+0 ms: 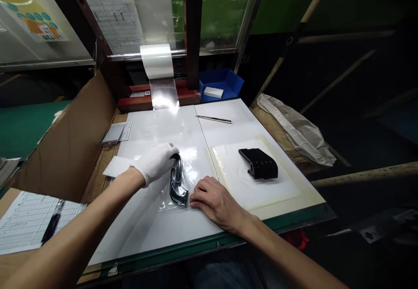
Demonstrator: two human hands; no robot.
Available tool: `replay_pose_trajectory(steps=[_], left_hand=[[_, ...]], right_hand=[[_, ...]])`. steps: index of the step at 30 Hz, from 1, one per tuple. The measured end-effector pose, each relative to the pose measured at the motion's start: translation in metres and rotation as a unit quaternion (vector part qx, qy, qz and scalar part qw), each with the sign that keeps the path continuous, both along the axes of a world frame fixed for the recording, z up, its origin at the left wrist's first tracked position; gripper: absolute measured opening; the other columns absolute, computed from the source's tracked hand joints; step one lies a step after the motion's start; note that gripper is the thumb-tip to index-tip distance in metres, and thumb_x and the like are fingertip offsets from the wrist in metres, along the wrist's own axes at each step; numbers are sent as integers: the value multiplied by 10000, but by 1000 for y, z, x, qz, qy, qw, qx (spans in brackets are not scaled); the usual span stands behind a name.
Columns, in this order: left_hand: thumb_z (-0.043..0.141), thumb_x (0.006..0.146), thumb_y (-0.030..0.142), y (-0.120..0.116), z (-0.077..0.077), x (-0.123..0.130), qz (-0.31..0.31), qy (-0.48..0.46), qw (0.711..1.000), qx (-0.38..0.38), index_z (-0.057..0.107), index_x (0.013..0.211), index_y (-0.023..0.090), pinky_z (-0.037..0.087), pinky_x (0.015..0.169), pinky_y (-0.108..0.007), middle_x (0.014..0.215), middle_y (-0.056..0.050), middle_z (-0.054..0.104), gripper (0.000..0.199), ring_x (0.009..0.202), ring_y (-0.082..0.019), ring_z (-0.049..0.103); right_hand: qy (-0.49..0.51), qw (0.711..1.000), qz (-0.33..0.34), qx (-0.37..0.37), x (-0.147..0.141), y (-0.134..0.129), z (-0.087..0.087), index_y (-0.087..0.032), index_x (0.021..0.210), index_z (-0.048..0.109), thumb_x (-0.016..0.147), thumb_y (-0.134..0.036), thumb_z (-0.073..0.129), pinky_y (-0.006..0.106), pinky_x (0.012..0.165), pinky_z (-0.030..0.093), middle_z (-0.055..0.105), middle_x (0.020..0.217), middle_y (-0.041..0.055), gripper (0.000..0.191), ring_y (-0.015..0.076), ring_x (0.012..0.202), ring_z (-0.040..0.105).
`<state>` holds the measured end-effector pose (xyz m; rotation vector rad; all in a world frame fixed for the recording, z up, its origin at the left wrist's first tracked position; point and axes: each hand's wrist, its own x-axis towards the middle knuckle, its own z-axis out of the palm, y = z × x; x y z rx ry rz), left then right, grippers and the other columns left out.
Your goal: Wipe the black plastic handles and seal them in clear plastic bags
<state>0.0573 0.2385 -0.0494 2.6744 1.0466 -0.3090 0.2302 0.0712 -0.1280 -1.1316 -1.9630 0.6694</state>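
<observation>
While my white-gloved left hand [155,163] closes on the upper end of a glossy black plastic loop-shaped part [175,180], my bare right hand [215,202] rests open, its fingertips [196,197] pressing the edge of a clear plastic bag [192,180] that wraps the part. The bagged part lies at the centre of a white work board [153,232], between my hands. At 3 o'clock from it, a ridged black plastic part [257,163] sits on a cream-edged white pad [235,180]. A slim metal craft knife [214,119] lies on the board at 12 o'clock, below a wide band of clear film [158,75] hanging from a steel rod [124,56]. A blue plastic tray [225,84] holding a white block [213,92] stands at 1 o'clock. A crumpled off-white paper bag [294,132] lies beyond the board at 2 o'clock. A brown cardboard panel [65,141] rises at 10 o'clock, while a printed paper grid sheet [29,223] and a black pen [52,228] rest at 8 o'clock, near a small white paper sheet [116,166] by my left wrist.
</observation>
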Motion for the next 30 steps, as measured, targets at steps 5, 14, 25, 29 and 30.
replay_pose_trajectory(steps=[5,14,25,29,30], left_hand=[[446,931,190,-9,9,-3,-3,6,1000,-7,668,956,167,485,648,-339,971,-88,661,225,663,-192,592],[588,919,531,-35,-6,-17,31,-27,999,-3,554,1194,153,513,888,-453,1187,-169,590,469,1025,-333,606],[570,951,443,-11,8,-25,137,-137,979,54,399,1484,151,498,1042,-492,1382,-189,591,631,1241,-317,581],[617,909,477,47,9,-38,175,-164,970,35,283,1565,148,280,1236,-425,1584,-162,417,807,1473,-276,367],[642,887,480,60,6,-40,181,-162,970,17,242,1583,168,293,1230,-398,1602,-146,398,861,1473,-263,374]], right_hand=[[-2,1000,-5,-8,-1,-5,4,-186,939,682,987,-237,615,330,738,451,635,877,41,97,186,829,544],[-107,983,-124,-84,74,131,41,-191,1167,660,1035,-298,526,386,951,499,690,1126,64,217,200,1045,622],[-262,929,-207,-160,129,232,-4,-157,1088,653,973,-375,632,450,951,522,656,1146,73,248,222,1054,631],[-231,945,-187,-135,125,226,19,-159,1102,645,994,-302,571,392,878,522,668,1103,78,194,203,950,643],[-220,954,-167,-120,119,226,29,-174,1129,647,996,-275,554,368,867,515,673,1115,75,191,199,948,643]])
